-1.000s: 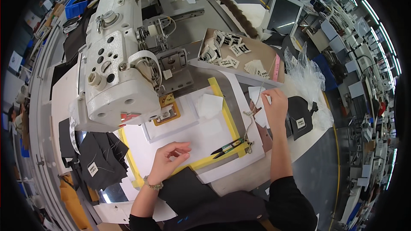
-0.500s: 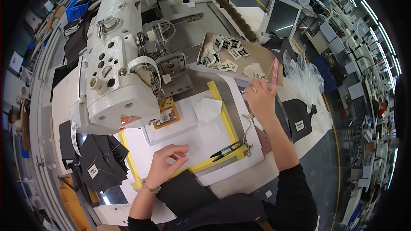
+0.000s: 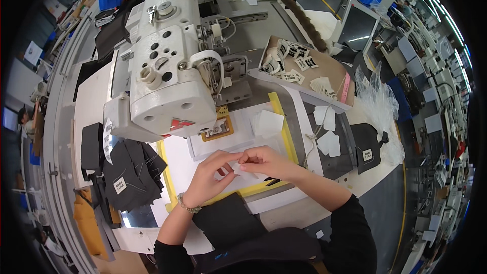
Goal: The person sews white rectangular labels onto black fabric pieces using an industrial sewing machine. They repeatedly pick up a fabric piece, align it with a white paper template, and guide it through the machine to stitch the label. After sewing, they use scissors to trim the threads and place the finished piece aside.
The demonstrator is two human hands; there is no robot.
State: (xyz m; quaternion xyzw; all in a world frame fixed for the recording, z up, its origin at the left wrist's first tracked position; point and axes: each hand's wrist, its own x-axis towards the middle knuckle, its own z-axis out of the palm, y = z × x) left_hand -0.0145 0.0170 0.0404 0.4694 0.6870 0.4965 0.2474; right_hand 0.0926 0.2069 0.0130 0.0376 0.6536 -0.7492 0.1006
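My left hand (image 3: pixel 215 175) and my right hand (image 3: pixel 261 162) meet over a white sheet bordered with yellow tape (image 3: pixel 285 137), both pinching a small pale piece (image 3: pixel 242 171) whose details are mostly hidden by fingers. Above them is a white sewing machine head (image 3: pixel 170 96), with an orange-edged plate (image 3: pixel 228 132) beneath it. A dark scissor-like tool (image 3: pixel 269 182) lies partly covered by my right arm. Small white cards (image 3: pixel 328 143) and a cord (image 3: pixel 312 139) lie to the right. A dark fabric piece (image 3: pixel 228 223) lies just below my hands.
A shallow cardboard box of printed labels (image 3: pixel 337 86) sits back right, beside crumpled clear plastic (image 3: pixel 380 101) and a labelled dark piece (image 3: pixel 365 147). Dark fabric pieces (image 3: pixel 132 172) pile at left. A screen (image 3: pixel 357 25) stands behind. Other people (image 3: pixel 28 122) are at the far left.
My right hand has come down and left from beside the label box to meet my left hand, which has risen slightly; both now pinch a small pale piece. The whole view has shifted.
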